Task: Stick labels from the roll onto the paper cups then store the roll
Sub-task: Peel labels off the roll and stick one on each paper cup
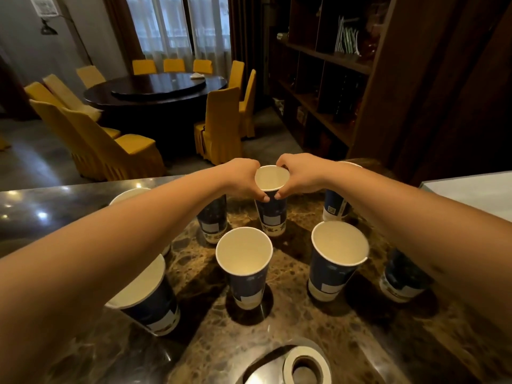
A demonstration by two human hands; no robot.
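Several dark blue paper cups with white insides stand upright on a brown marble counter (304, 342). Both my hands reach to the far middle cup (273, 214). My left hand (241, 178) and my right hand (299, 176) curl round its rim from either side, thumbs pressing on the cup's near face just under the rim. A pale rectangular patch shows on the lower front of this cup and of other cups. The label roll (306, 365) lies on the counter at the near edge, close to me, untouched.
Other cups ring the held one: a near middle cup (245, 261), a right cup (336, 259), a large near-left cup (149, 297), others partly behind my forearms. A white surface (471, 192) lies at right. Beyond the counter are a shelf unit and a dining table with yellow chairs.
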